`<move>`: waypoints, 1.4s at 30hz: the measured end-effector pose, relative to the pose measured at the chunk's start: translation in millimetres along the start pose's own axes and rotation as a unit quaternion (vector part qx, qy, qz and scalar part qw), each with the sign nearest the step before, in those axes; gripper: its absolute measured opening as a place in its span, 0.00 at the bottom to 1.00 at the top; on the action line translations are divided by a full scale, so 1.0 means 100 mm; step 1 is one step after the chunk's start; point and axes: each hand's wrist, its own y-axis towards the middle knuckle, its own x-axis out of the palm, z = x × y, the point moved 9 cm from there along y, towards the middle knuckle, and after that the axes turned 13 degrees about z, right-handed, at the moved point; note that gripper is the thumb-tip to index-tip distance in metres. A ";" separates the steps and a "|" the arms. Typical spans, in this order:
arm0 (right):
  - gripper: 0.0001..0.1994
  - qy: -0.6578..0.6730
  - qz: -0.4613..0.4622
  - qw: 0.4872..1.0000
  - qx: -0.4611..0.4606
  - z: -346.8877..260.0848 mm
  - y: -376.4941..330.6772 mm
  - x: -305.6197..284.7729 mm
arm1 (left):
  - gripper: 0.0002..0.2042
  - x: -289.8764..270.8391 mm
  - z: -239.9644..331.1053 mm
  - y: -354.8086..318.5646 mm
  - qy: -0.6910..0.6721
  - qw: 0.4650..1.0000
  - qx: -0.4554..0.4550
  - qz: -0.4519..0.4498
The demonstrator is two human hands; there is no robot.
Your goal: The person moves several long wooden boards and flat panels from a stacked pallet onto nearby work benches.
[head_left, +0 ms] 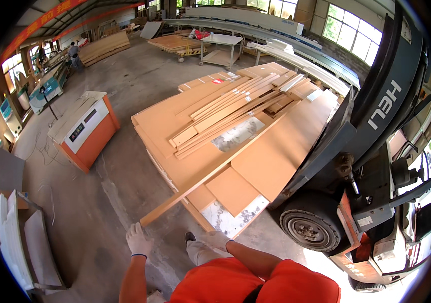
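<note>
A long, narrow tan board strip (190, 189) lies slantwise over the stack, its near end sticking out past the left edge. My left hand (138, 241), in a pale glove, is closed at that near end. Close to the stack's front corner is my right hand (216, 240), also gloved; its fingers are not clear enough to tell whether they grip anything. Beneath the strip are large tan panels (286, 156), a smaller tan panel (231, 189) and a white, grey-stained board (228, 217). Several loose strips (225, 112) lie farther back on the stack.
A forklift (372, 136) stands against the stack's right side. To the left is an orange and grey machine (86, 129) with cables by it. White panels (16, 247) lean at the lower left. A wheeled table (221, 43) and another person (75, 54) are farther back.
</note>
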 end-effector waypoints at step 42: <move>0.44 0.022 0.591 0.792 0.152 -3.18 3.18 -0.53 | 0.38 2.72 0.99 5.43 -0.351 0.842 0.177 -0.370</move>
